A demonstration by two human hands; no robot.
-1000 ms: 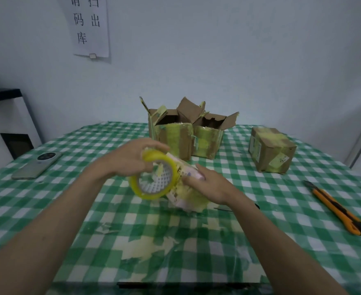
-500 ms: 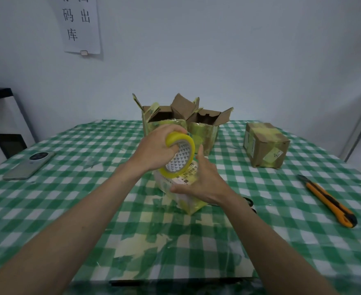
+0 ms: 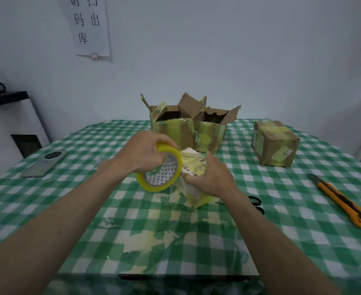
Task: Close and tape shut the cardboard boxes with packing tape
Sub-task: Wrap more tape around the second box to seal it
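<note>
Now your left hand (image 3: pixel 145 152) has carried the tape roll (image 3: pixel 161 169) down from the top of the small box (image 3: pixel 193 173) to its left side, at about nine o'clock of it, where half a second ago the roll sat higher, over the box's top face. Your fingers are curled over the roll's rim and grip it firmly. Your right hand (image 3: pixel 212 177) clamps the box from its right and near side, thumb up along the labelled top, holding it tilted on the checked tablecloth (image 3: pixel 69 199) near the table's middle.

That drop suggests a strip is being drawn over the top and down the side; whether the tape is already stuck to the side I cannot tell, as the film is barely visible.

Two open boxes (image 3: pixel 188 128) wait at twelve o'clock, flaps up and untaped. A sealed box (image 3: pixel 275 143) stands at two o'clock. The utility knife (image 3: pixel 343 203) lies at three o'clock, and the scissors (image 3: pixel 256 204) just behind your right wrist, ready for the cut.
</note>
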